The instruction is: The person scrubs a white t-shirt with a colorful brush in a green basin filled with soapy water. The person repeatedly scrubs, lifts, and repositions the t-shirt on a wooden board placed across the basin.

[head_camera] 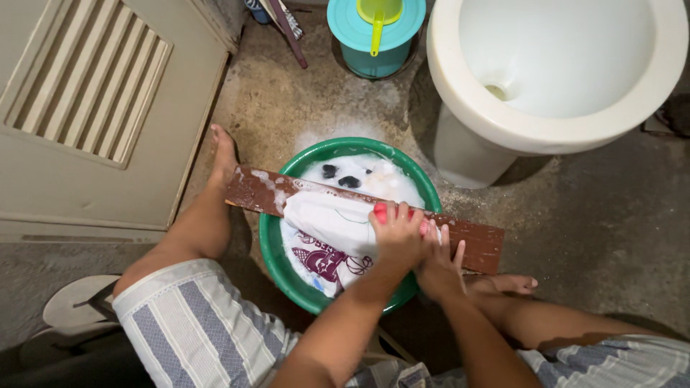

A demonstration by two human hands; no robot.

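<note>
— Where did we see the white cloth (327,219) relative to the hands?
— At nine o'clock of the left hand (397,237), draped over the brown wooden board (474,241) that lay across the green basin (277,251), with its printed end hanging into the suds.
— And the left hand's grip?
— We saw it clenched around a red brush (382,212), pressed at the cloth's right edge.
— The right hand (440,262)?
— It lay just at four o'clock of the left, fingers spread flat on the board, grasping nothing.
— Anything around?
— A white toilet bowl (460,86) at one o'clock of the basin, a teal bucket (374,50) at twelve.
</note>
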